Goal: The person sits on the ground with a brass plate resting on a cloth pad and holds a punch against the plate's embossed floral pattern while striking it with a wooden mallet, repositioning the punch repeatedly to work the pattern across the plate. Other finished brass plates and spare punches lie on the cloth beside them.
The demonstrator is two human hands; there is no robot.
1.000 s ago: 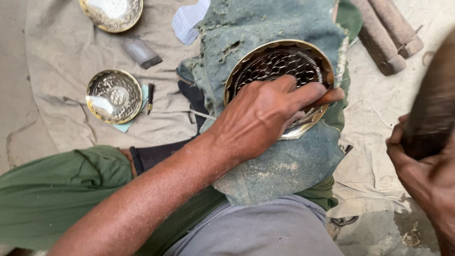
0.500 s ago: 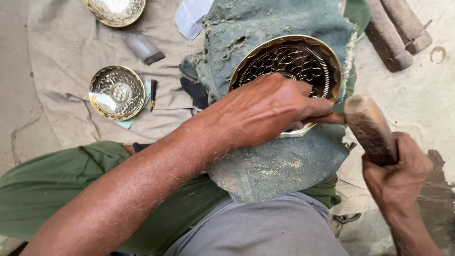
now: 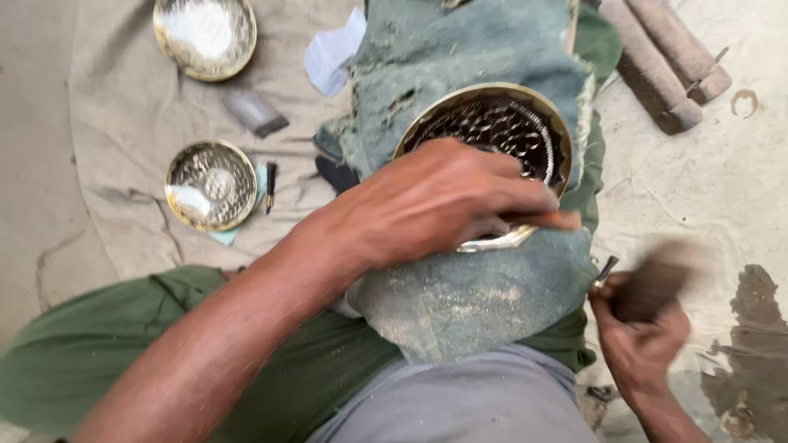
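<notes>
Left hand (image 3: 435, 205): centre of frame, grip closed on a thin rod-like tool (image 3: 552, 220) set against the near rim of the patterned brass bowl (image 3: 492, 131). Bowl lies on a worn green cloth (image 3: 468, 49), upper centre. Right hand (image 3: 644, 336): lower right, grip wrapped round a blurred wooden mallet (image 3: 652, 287). Two smaller brass bowls: upper left (image 3: 205, 37) and mid-left (image 3: 212, 184), on beige sheet (image 3: 123, 123). Two wooden handles (image 3: 665, 66), upper right.
</notes>
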